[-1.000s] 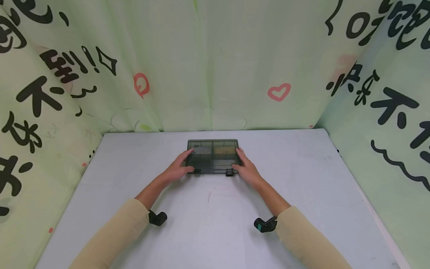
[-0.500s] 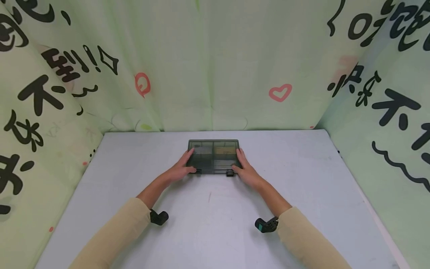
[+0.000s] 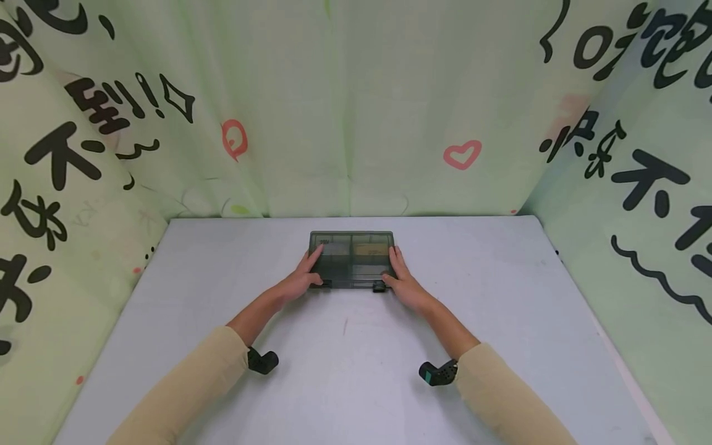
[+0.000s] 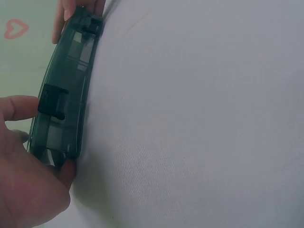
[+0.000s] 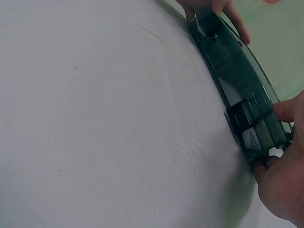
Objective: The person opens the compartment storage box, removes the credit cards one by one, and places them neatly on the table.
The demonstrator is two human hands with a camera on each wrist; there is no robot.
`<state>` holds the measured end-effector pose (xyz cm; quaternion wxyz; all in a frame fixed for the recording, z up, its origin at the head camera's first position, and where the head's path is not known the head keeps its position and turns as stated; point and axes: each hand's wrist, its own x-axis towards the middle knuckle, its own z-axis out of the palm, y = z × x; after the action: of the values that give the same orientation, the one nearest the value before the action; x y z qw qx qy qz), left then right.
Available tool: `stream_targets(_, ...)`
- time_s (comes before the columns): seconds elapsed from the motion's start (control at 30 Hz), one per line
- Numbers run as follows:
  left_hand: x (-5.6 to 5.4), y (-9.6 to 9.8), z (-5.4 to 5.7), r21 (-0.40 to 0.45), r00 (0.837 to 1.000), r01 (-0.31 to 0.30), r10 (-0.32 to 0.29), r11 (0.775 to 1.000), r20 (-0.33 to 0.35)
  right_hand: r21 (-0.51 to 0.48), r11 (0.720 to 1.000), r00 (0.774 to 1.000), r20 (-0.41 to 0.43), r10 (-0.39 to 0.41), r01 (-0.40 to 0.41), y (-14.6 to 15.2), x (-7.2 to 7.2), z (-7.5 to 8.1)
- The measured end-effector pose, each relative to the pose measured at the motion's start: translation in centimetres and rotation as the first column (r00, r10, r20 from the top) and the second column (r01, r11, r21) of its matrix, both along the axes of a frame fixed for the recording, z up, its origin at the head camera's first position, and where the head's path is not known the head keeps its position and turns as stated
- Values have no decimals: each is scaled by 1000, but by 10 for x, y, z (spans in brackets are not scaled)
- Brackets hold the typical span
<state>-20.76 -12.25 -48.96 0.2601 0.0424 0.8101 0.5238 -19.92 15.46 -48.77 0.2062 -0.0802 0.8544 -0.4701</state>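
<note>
A smoky, see-through plastic storage box (image 3: 351,267) lies flat near the far side of the white table, its lid down. Inside, dividers show, along with a tan patch at the back right. Two dark latches sit along the near edge; the right latch (image 3: 379,287) sticks out further than the left latch (image 4: 54,102). My left hand (image 3: 295,285) grips the box's left end, its thumb at the front corner and a finger over the lid. At the other end my right hand (image 3: 409,289) holds on likewise, thumb by the right latch. In both wrist views some fingertips are tucked low under the ends.
The white table (image 3: 345,371) has faint marks and stretches toward me on all sides of the box. A pale green curtain (image 3: 389,93) with black lettering stands behind the table and along both sides. Each wrist carries a black camera (image 3: 262,360).
The box stays in place, with both hands still at its ends. My left fingers and thumb shift slightly along its edge, and the head view sways a little.
</note>
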Motion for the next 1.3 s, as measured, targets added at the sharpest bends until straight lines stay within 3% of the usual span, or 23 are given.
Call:
stream_targets(0.3,0,4,-1,4,999,-36,36,999,6,3,1000,1000,2,-1,1,-1,1,0)
stream_targets(0.63,3,6,-4,28,998,-50,51,998,-41,3,1000,1000,1,1,-1,-1,-1,-2)
stream_targets(0.77,6,4,-11,-57,991,7,-15,998,-131,2,1000,1000,5,7,-7,0,-2,-2)
stream_targets(0.87,8,3,-13,-85,989,26,-38,996,-141,-1,1000,1000,9,12,-12,0,-2,-2)
stream_targets(1.03,7,1,-6,-14,997,5,-6,1000,-77,-1,1000,1000,4,5,-5,1,-1,0)
stream_targets(1.3,8,-7,-4,21,992,-61,63,998,-106,48,998,997,-58,-45,47,3,2,2)
